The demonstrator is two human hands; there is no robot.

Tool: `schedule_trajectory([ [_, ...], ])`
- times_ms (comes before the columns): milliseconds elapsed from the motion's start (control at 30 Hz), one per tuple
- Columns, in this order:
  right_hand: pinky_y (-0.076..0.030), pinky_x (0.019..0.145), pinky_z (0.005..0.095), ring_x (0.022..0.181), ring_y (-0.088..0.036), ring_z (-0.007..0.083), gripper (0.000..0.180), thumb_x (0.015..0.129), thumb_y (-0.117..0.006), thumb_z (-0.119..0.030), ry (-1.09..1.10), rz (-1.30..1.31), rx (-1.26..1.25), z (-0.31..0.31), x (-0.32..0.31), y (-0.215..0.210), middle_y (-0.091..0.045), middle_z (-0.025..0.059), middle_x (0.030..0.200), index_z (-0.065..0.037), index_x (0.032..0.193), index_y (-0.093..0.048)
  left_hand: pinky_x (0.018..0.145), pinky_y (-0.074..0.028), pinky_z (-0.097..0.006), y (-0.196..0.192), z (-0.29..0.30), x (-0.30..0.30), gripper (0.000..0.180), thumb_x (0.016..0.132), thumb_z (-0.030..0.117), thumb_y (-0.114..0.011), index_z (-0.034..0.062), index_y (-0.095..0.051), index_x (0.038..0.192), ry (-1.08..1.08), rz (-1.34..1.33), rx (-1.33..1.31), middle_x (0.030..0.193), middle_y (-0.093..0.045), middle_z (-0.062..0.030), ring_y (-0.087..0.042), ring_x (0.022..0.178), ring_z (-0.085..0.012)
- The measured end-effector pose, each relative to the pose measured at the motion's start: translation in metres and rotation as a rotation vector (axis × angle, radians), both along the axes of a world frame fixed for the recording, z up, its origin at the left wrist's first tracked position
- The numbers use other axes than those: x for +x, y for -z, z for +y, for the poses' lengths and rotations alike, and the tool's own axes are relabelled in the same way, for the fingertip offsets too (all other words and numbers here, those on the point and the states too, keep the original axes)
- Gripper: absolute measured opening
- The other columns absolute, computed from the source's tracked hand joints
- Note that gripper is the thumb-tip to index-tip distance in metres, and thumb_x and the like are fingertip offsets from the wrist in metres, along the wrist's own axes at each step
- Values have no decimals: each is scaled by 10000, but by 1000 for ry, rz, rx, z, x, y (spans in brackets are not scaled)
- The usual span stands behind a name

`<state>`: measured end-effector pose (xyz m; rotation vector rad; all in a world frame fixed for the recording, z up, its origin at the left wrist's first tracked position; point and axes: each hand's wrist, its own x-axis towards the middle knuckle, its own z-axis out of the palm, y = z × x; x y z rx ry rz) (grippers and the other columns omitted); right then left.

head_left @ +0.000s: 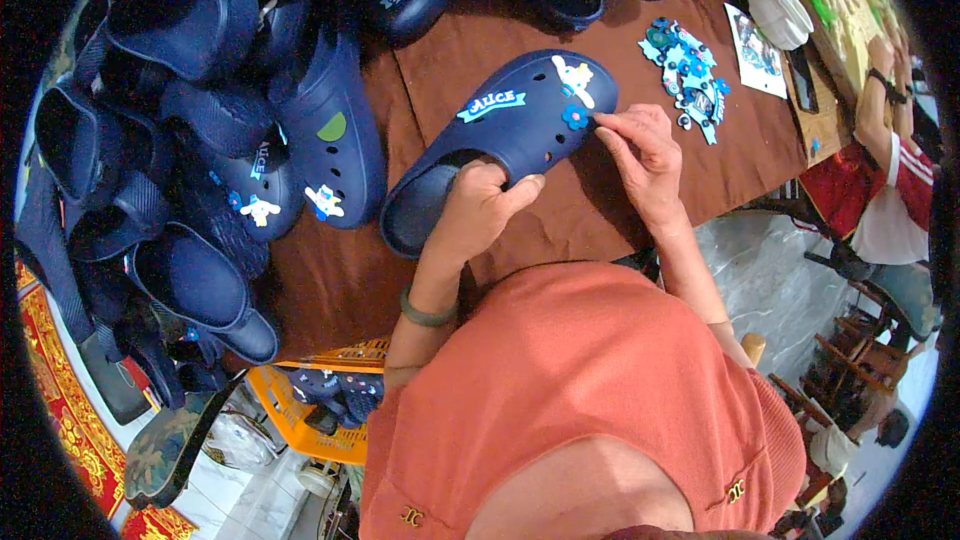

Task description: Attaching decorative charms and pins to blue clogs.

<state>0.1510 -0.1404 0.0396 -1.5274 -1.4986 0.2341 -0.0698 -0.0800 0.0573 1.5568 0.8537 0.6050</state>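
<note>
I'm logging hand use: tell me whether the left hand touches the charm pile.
No, the left hand grips the shoe, apart from the charm pile.

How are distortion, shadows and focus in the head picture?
Head view: corners black, red-and-gold banner bowed at the left rim; head view: dark shadow on the brown cloth beside the right hand; head view: held clog reasonably sharp.
</note>
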Motion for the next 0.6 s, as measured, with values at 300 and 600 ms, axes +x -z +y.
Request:
schedule_trajectory([
  [300,-374,915,459,941,-541,239,240,759,-758,-178,-112,-470,52,8,-5,-24,-609,16,892,-140,992,-715,786,-490,-335,4,-1,-6,255,844,178,-642,-46,-670,963,-33,82,-97,857,-685,-143,-645,816,-190],
  [600,-390,909,419,990,-516,251,238,722,-765,-182,-322,-346,2,39,15,-30,-589,-10,997,-169,959,-738,769,-486,-331,-5,-1,1,246,852,171,-620,-51,-661,950,6,19,-21,830,-671,-123,-626,788,-175],
])
